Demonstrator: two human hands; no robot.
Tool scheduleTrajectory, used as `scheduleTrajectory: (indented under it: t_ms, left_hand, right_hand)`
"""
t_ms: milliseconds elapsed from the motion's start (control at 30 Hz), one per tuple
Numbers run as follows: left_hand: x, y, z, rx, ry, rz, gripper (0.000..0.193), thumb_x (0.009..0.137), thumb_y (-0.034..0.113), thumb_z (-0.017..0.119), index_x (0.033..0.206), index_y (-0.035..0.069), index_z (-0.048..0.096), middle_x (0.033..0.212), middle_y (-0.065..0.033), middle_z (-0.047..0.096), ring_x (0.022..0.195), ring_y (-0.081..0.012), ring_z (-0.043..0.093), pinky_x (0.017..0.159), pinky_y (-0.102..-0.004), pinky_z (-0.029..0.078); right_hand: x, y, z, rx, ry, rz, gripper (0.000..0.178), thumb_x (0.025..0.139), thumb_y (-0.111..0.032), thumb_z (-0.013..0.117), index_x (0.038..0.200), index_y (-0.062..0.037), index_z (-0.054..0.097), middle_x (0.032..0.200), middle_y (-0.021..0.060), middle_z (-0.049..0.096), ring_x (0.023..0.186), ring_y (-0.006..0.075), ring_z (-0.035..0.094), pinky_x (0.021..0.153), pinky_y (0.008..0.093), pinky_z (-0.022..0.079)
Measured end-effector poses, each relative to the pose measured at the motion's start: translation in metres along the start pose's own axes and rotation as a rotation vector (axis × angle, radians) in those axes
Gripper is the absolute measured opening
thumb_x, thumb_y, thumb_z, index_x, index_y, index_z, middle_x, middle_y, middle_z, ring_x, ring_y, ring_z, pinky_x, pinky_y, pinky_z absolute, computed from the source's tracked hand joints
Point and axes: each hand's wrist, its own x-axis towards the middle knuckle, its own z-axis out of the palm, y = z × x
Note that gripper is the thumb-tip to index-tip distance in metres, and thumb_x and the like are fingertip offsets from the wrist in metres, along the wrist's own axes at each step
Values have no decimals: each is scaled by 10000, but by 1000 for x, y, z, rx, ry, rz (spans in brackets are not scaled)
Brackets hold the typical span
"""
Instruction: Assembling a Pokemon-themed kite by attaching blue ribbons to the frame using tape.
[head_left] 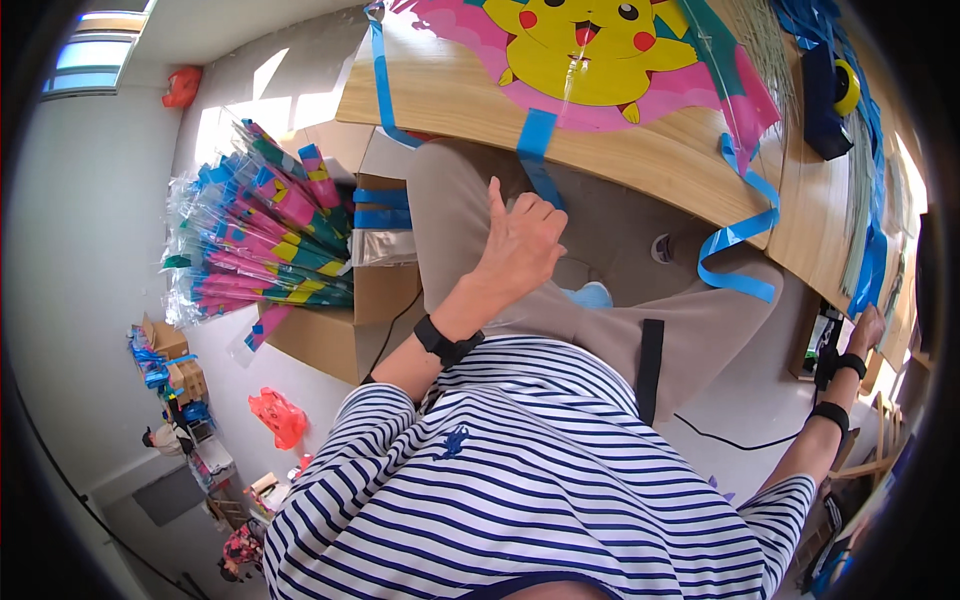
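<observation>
Hovering above the lap, the left hand (522,240) has its thumb raised and fingers loosely curled; whether it grips anything cannot be told. At far right, the right hand (868,330) meets the lower end of a bundle of shiny blue ribbons (872,262), its grasp too small to judge. A pink-and-teal plastic sheet with a yellow cartoon figure (585,60) lies on the light wooden table (440,85), its blue strips (537,135) dangling over the edge toward the knees. Crowding the left leg, an open brown cardboard box (310,340) holds many plastic-wrapped, multicoloured rolls (270,235). A crumpled red plastic bag (278,417) sits on the floor beyond.
</observation>
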Motion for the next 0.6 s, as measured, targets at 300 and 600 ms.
scheduleTrajectory:
  t_ms: [300, 600]
  left_hand:
    - [9, -32, -19, 9, 173, -117, 385, 774, 170, 777, 1138, 92, 681, 1130, -58, 674, 1190, -270, 565, 1136, -696, 184]
    - [0, -48, -38, 31, 242, -217, 369, 787, 168, 774, 1127, 53, 691, 1139, -119, 695, 1156, -312, 592, 1113, -573, 296]
  right_hand:
    - [10, -33, -36, 181, -74, 323, 371, 954, -394, 609, 966, -63, 775, 849, 54, 757, 711, 153, 677, 685, 328, 499]
    - [-25, -78, -30, 664, 13, 298, 201, 913, -148, 611, 1013, 7, 691, 792, 74, 733, 586, 89, 636, 500, 240, 472]
